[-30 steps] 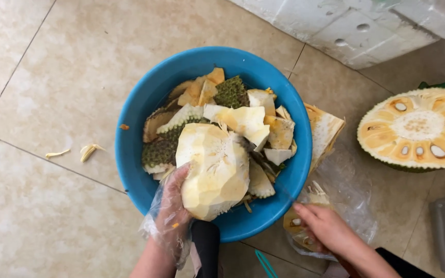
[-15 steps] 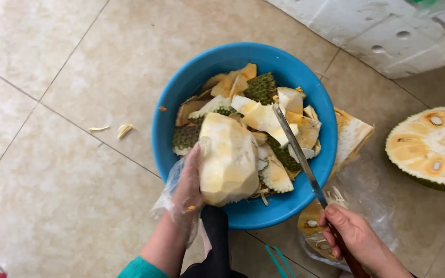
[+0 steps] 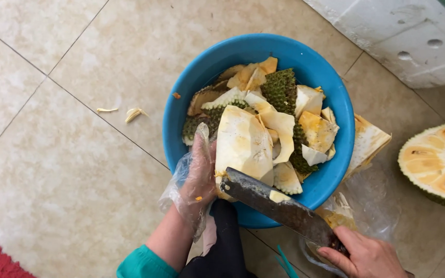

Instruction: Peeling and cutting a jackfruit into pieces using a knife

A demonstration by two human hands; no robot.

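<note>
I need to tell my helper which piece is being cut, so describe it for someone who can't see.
Find the blue basin on the tiled floor. At its near edge the gloved left hand steadies the core, with the knife laid across it. It is the biggest, smooth pale piece; the others are spiky green rind.

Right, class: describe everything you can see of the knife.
The knife has a broad, dark, worn metal blade smeared with pale fruit bits. The right hand covers its handle. It lies slanted across the blue bowl's near rim, tip against the big pale fruit piece steadied by the gloved left hand.
</note>
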